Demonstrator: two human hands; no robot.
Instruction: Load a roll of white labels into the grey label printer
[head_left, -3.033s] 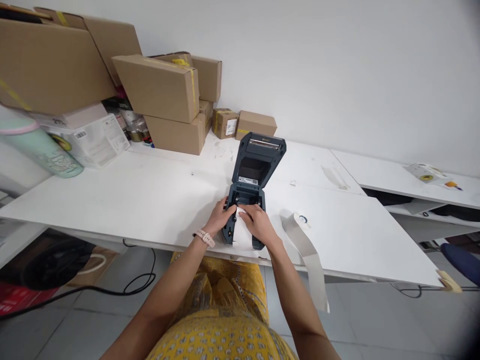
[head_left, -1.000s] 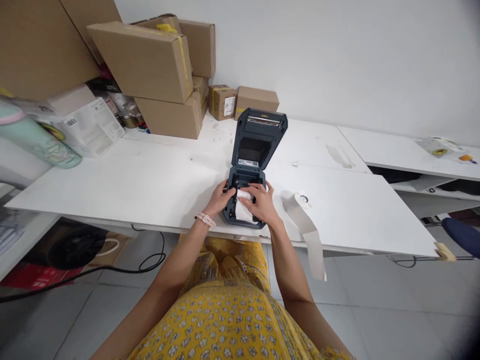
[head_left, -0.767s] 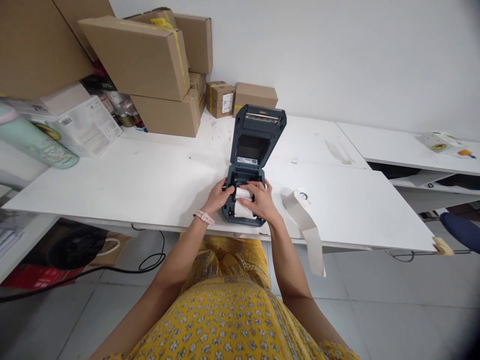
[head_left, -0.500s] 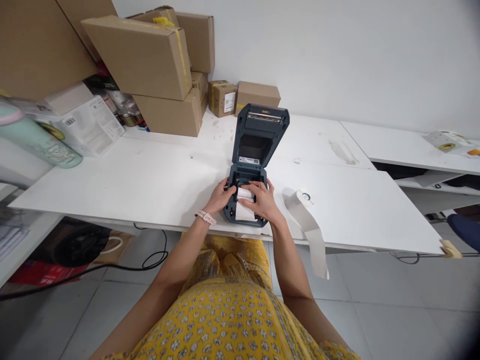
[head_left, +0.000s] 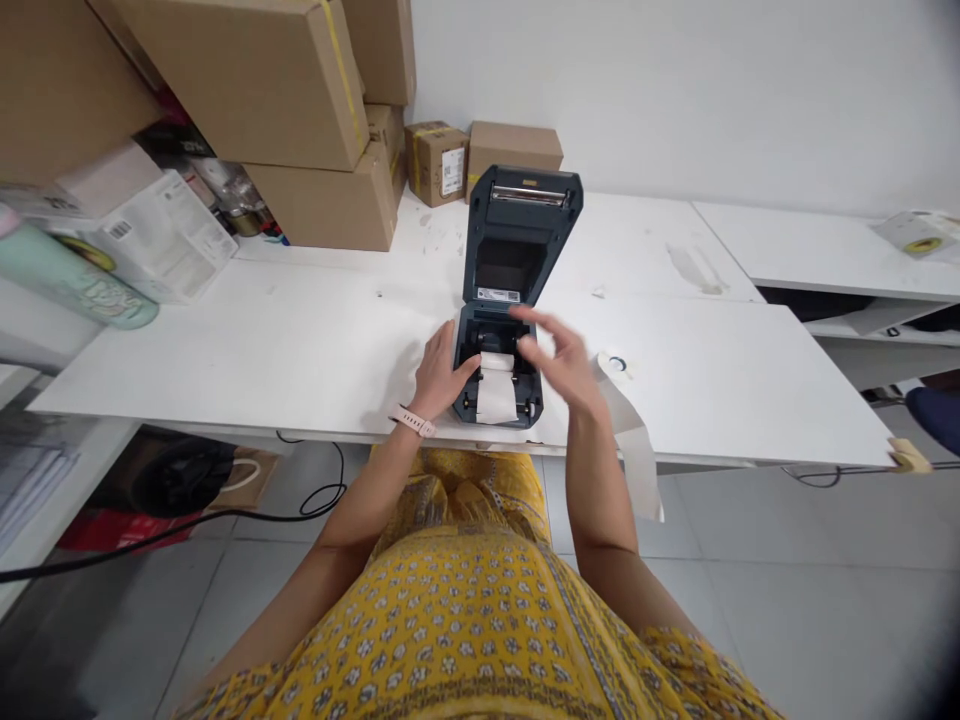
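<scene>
A dark blue label printer point(head_left: 501, 300) stands on the white table point(head_left: 262, 350) near its front edge, with its lid tipped up and back. A white paper roll point(head_left: 498, 385) lies in the open bay, its strip running out toward me. My left hand point(head_left: 439, 375) rests against the printer's left side, fingers on the casing. Lifted just above the printer's right side, my right hand point(head_left: 559, 360) has its fingers spread and holds nothing.
A loose strip of label backing point(head_left: 634, 440) hangs over the table's front edge at the right. Stacked cardboard boxes point(head_left: 300, 110) fill the back left, with a pale green bottle point(head_left: 71, 285) nearby. Cables point(head_left: 225, 515) run along the floor under the table.
My right hand has let go of the paper roll and risen off the printer with its fingers spread. The roll now sits in the bay. The left hand stays at the printer's left side.
</scene>
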